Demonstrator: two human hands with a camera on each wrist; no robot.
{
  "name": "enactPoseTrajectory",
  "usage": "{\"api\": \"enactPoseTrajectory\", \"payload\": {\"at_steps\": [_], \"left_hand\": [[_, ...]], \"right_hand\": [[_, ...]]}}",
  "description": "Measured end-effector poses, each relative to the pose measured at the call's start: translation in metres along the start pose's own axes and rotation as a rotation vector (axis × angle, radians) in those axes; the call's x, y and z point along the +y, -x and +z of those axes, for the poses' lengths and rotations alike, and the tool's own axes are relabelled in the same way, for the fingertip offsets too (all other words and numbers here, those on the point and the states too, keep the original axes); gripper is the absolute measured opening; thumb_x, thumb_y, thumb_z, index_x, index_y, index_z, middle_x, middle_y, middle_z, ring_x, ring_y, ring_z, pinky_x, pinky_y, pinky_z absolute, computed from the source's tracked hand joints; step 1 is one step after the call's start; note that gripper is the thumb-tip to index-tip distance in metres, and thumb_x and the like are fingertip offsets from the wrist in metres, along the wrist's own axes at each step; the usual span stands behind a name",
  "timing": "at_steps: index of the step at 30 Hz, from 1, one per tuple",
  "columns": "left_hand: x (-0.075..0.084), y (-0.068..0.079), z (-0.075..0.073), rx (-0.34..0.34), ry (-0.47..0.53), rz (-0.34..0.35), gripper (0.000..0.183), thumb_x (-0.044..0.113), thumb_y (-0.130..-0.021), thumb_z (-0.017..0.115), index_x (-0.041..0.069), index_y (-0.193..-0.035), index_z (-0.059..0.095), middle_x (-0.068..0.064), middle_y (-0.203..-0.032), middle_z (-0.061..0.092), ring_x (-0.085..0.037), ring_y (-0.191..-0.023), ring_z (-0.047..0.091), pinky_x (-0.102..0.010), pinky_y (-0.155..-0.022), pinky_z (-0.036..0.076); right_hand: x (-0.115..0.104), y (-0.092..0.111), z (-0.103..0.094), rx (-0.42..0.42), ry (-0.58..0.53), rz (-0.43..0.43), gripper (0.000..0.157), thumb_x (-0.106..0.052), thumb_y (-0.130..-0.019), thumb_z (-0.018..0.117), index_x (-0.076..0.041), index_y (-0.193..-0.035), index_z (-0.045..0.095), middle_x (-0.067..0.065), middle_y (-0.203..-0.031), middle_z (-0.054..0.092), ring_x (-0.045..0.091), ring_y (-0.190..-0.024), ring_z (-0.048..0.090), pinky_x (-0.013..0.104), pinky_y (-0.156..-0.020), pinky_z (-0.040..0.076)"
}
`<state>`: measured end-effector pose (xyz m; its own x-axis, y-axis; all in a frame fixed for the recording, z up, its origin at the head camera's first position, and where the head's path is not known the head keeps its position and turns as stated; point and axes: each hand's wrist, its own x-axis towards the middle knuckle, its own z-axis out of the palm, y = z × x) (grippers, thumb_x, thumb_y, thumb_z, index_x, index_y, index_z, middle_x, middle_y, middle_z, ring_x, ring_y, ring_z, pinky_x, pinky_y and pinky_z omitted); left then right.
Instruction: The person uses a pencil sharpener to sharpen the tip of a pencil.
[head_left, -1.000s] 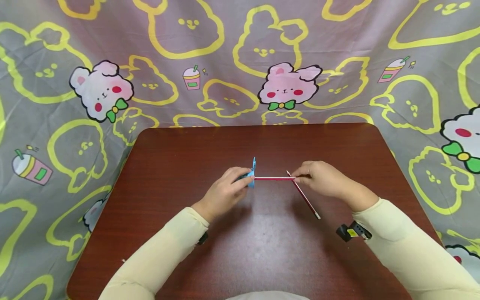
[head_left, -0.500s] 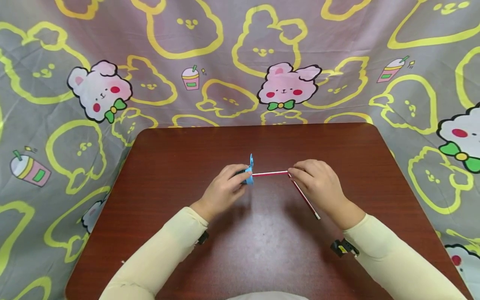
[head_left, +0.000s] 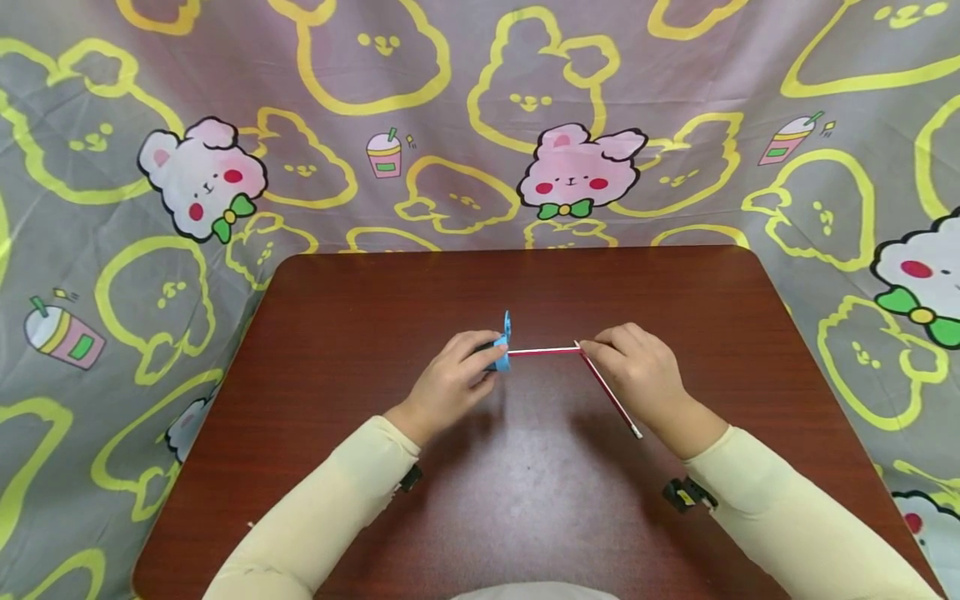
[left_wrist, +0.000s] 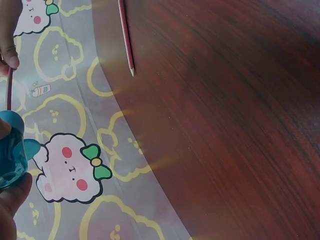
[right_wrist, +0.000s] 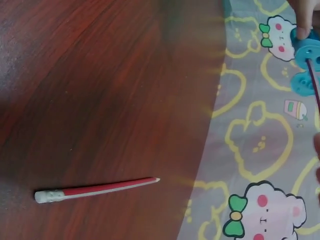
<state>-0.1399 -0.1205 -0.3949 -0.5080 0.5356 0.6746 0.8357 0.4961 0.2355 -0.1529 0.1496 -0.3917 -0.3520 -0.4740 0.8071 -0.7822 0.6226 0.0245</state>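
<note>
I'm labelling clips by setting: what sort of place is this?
Probably a makeshift indoor filming spot: a brown table, cartoon-patterned cloth hung behind it, and a black wrist camera.

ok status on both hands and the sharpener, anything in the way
Left hand gripping blue sharpener, lid open. Right hand pinching red-and-white pencil, end inserted in the sharpener. Second pencil lying on table, nothing seen blocking.

- The counter (head_left: 360,333) is dark reddish-brown, with wood grain and rounded far corners at 11 and 1 o'clock.
- On it lies one red-and-white pencil (right_wrist: 110,188), at about 3 o'clock from the middle; its sharpened tip points to 11 o'clock, its whitish eraser to 5 o'clock.
- Near 8 o'clock, a pale speck (head_left: 250,524), too small to identify.
</note>
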Motion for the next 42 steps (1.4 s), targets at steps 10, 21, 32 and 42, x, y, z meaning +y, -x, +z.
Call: {"api": "enactPoseTrajectory", "payload": {"at_steps": [10, 21, 32, 42], "left_hand": [[0.0, 0.002, 0.001, -0.033, -0.055, 0.081, 0.037, 0.001, -0.072, 0.067, 0.004, -0.109, 0.063, -0.013, -0.111, 0.055, -0.025, -0.103, 0.052, -0.026, -0.09, 0.044], [0.001, 0.001, 0.0, 0.004, -0.057, 0.183, 0.025, 0.0, -0.079, 0.056, 0.002, -0.103, 0.063, -0.015, -0.108, 0.054, -0.027, -0.102, 0.052, -0.026, -0.09, 0.044], [0.0, 0.0, 0.0, -0.004, -0.033, 0.088, 0.032, -0.001, -0.073, 0.062, 0.005, -0.104, 0.064, -0.012, -0.11, 0.055, -0.025, -0.104, 0.052, -0.027, -0.089, 0.045], [0.0, -0.003, -0.005, 0.005, 0.003, -0.028, 0.038, -0.001, -0.07, 0.069, 0.005, -0.107, 0.064, -0.01, -0.111, 0.056, -0.023, -0.103, 0.051, -0.027, -0.087, 0.046]], "right_hand": [[0.007, -0.012, -0.011, -0.421, -0.163, 0.187, 0.013, -0.008, -0.067, 0.075, -0.012, -0.079, 0.072, -0.004, -0.07, 0.062, 0.012, -0.063, 0.057, 0.03, -0.051, 0.047], [0.019, -0.031, -0.021, -0.881, -0.518, 0.536, 0.005, -0.011, -0.078, 0.068, -0.013, -0.08, 0.072, -0.004, -0.077, 0.067, 0.01, -0.072, 0.059, 0.028, -0.064, 0.049], [0.017, -0.028, -0.02, -0.84, -0.393, 0.547, 0.028, -0.022, -0.082, 0.065, -0.011, -0.107, 0.066, 0.005, -0.103, 0.064, 0.022, -0.099, 0.058, 0.042, -0.085, 0.046], [0.008, -0.013, -0.018, -0.43, -0.086, 0.24, 0.066, -0.039, -0.071, 0.072, -0.015, -0.128, 0.05, 0.011, -0.134, 0.042, 0.031, -0.125, 0.033, 0.051, -0.098, 0.031]]}}
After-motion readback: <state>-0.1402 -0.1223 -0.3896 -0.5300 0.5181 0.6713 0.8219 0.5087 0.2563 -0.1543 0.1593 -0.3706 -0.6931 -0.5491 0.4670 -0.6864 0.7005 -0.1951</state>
